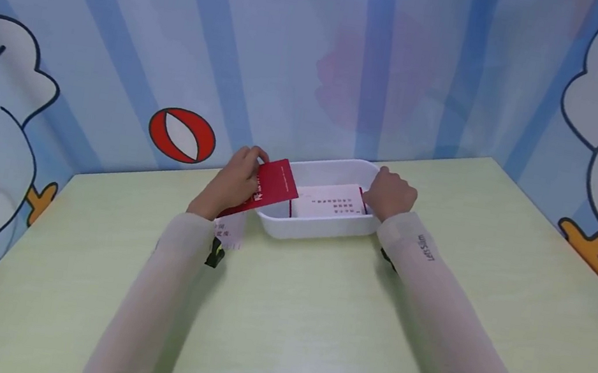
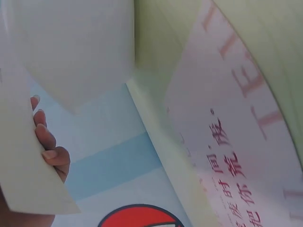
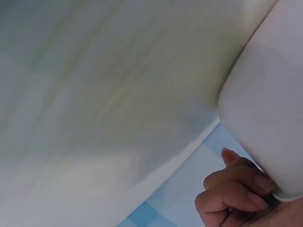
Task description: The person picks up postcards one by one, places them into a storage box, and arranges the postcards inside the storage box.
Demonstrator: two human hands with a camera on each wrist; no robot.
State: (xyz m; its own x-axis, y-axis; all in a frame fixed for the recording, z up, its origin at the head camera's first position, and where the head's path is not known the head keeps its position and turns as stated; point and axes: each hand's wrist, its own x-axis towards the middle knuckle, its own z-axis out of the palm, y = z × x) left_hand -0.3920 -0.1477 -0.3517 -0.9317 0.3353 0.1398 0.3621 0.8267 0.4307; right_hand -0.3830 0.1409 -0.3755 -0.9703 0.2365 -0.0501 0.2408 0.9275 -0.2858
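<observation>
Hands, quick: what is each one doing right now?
Left hand: holds the red booklet.
Right hand: grips the white tray rim.

On the table (image 1: 314,318) before us, a tray (image 1: 321,230) sits near the far wall, a printed sheet (image 1: 331,201) lying inside. Our left hand (image 1: 233,180) holds a booklet (image 1: 271,187) over the tray's left end; our right hand (image 1: 391,194) grips its right end.
</observation>
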